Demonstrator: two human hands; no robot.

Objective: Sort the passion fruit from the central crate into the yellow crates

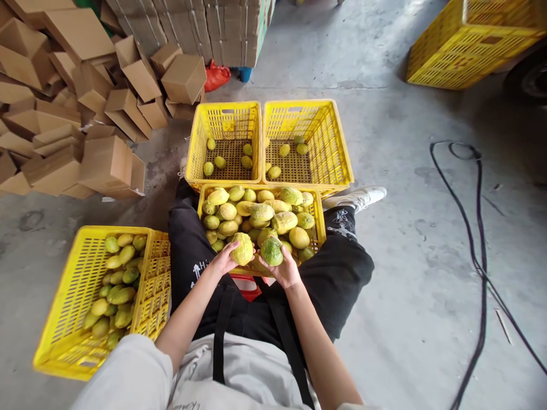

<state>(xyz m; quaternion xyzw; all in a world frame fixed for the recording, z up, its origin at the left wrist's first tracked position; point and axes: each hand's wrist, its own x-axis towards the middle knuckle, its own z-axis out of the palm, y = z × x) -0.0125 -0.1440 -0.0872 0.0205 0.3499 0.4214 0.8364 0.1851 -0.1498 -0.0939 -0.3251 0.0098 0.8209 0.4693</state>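
My left hand (223, 260) is closed around a bumpy yellow lemon (242, 249). In my right hand (288, 273) sits a greener lemon (272, 251), with my fingers around its lower side. The two fruits are held side by side, a small gap apart. Both hands are over the near edge of a yellow crate (321, 219) between my legs. That crate is piled with lemons (261, 212), some yellow, some greenish.
Beyond it stand two yellow crates, left (193, 149) and right (339, 151), each with several lemons on the bottom. Another crate (64, 302) at my left holds many lemons. Cardboard boxes (106, 162) heap at far left. A black cable (482, 250) lies right; a crate (453, 51) stands far right.
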